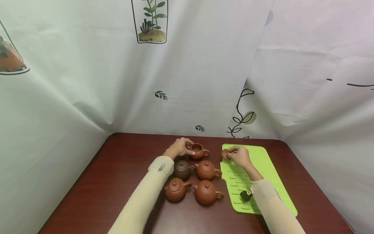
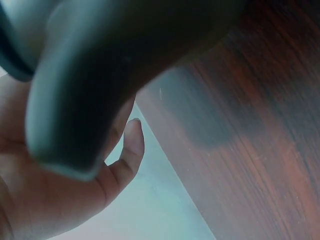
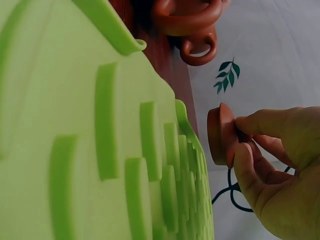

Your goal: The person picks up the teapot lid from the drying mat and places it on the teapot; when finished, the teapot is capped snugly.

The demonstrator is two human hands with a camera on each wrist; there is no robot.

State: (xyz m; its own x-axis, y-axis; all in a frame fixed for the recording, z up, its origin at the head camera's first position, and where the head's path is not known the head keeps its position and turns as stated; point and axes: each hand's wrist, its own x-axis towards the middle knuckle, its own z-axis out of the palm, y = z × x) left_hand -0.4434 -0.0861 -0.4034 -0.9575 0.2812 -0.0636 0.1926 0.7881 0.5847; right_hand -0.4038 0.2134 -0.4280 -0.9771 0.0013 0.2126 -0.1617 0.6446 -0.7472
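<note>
At the back of the group, my left hand (image 1: 181, 147) grips a lidless reddish-brown clay teapot (image 1: 199, 156), fingers and thumb around its spout side. In the head view the pot's round opening faces up and its handle points right. Over the far left corner of the green ridged mat (image 1: 253, 150), my right hand (image 1: 241, 157) pinches a small clay lid (image 1: 224, 154) by its knob. The right wrist view shows the lid (image 3: 220, 135) tilted on edge between thumb and fingers. A dark blurred shape covers much of the left wrist view.
Nearer me stand a dark brown teapot (image 1: 181, 170) and three reddish lidded teapots: one at the back right (image 1: 205, 170), one at the front left (image 1: 175, 189), one at the front right (image 1: 206, 193). A small black object (image 1: 246, 195) shows by the right sleeve. Fabric walls surround the table (image 1: 128, 156).
</note>
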